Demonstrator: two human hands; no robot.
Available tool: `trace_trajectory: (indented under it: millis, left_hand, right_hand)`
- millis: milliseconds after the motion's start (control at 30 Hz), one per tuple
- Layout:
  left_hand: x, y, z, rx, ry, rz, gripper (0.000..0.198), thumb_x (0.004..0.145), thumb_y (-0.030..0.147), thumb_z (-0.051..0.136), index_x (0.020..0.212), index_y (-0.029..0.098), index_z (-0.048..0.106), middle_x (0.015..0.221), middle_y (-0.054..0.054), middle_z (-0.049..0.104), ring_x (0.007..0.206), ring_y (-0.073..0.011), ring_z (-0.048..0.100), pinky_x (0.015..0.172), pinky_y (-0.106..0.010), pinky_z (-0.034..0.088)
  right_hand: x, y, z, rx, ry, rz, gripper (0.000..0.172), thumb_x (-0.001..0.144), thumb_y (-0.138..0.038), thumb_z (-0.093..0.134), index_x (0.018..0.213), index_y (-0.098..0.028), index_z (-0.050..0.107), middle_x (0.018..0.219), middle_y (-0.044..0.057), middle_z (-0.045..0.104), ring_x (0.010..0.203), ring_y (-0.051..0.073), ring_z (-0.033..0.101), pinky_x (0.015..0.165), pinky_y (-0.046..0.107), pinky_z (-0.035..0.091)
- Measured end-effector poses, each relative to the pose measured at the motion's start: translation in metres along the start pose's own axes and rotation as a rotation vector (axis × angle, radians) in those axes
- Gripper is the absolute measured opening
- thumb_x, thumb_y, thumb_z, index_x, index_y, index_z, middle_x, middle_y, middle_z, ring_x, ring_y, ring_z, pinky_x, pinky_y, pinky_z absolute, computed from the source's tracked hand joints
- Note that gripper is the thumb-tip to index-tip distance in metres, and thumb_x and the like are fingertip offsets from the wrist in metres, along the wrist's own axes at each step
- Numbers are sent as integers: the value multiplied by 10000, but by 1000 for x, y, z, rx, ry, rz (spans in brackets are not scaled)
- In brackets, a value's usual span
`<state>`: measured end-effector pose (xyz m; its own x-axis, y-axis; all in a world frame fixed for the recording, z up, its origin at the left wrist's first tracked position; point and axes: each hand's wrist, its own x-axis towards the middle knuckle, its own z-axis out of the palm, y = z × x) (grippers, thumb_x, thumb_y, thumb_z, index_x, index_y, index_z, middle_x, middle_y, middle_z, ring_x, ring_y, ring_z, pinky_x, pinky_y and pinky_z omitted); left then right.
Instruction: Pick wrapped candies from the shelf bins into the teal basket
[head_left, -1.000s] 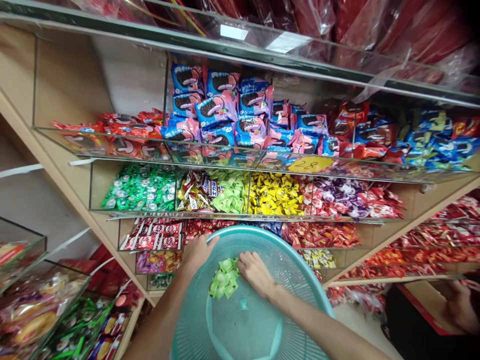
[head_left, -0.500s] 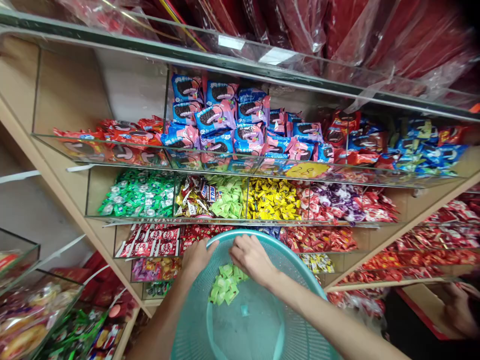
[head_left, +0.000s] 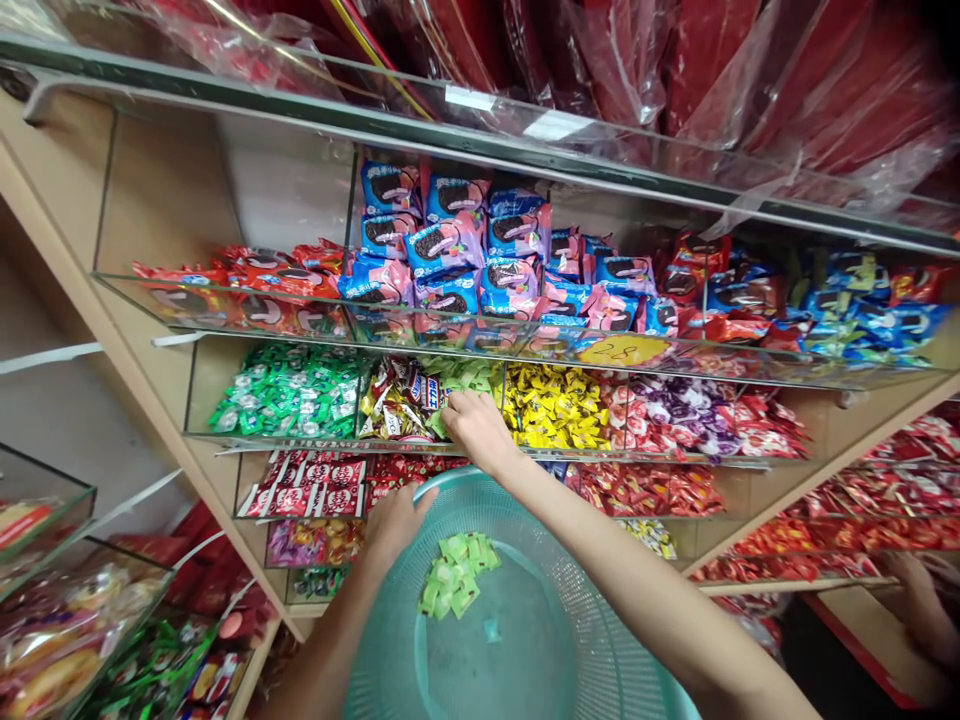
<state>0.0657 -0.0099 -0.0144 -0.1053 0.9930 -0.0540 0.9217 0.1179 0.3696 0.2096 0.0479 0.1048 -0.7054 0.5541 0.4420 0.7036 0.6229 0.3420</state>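
A teal plastic basket (head_left: pixel 390 640) is tilted below the shelves, with a small pile of light green wrapped candies (head_left: pixel 456 575) on its bottom. My left hand (head_left: pixel 397 518) is closed over the basket's upper left rim. Above the rim, my right hand (head_left: pixel 478 428) reaches into the shelf compartment of light green wrapped candies (head_left: pixel 469 374). Its fingers are curled down among them, with the fingertips partly hidden. Brown-and-white wrapped candies (head_left: pixel 394 400) lie just left of that hand, and yellow wrapped candies (head_left: pixel 559 405) to its right, behind a glass divider.
Glass fronts edge the shelves. Green wrapped candies (head_left: pixel 292 395) fill the left compartment. Blue-and-pink cookie packs (head_left: pixel 446 245) are stacked above, over a yellow price tag (head_left: pixel 626 350). Red candy packets (head_left: pixel 645 488) lie below. At lower right, another person's hand (head_left: pixel 922 600) is near a cardboard box (head_left: pixel 870 640).
My right hand has moved from over the basket's upper edge up into the light green candies on the shelf. My left hand still grips the rim. The view has shifted slightly.
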Motion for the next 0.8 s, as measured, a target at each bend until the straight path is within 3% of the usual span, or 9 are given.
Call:
trace_trajectory:
  millis: [267, 500, 667, 800]
  left_hand:
    - [2, 0, -1, 2, -24, -16, 601, 848, 616, 250, 1081, 192, 607, 1019, -128, 681, 950, -263, 622, 740, -310, 434]
    - [5, 3, -2, 2, -26, -3, 585, 851, 609, 247, 1032, 196, 619, 1006, -124, 685, 950, -260, 623, 751, -311, 435]
    - [8, 6, -3, 0, -28, -17, 584, 845, 609, 269, 1099, 200, 600, 1058, -126, 670, 995, -255, 608, 785, -306, 424]
    - [10, 5, -2, 10, -15, -4, 586, 849, 606, 252, 1078, 201, 607, 1029, -127, 676, 956, -264, 619, 764, -319, 426]
  right_hand:
    - [4, 3, 0, -2, -10, -4, 158, 900, -206, 461, 813, -169, 588, 885, 66, 528, 834, 198, 397, 674, 310, 238]
    - [2, 18, -4, 86, 47, 99, 215, 918, -235, 417, 809, -181, 594, 869, 60, 527, 815, 188, 412, 656, 296, 245]
    - [-10, 18, -23, 317, 176, 172, 227, 923, -259, 402, 884, -180, 611, 888, 62, 534, 847, 178, 442, 707, 283, 302]
    - [-49, -3, -36, 731, 241, 244, 190, 901, -277, 455, 861, -181, 614, 863, 36, 549, 850, 145, 483, 746, 259, 363]
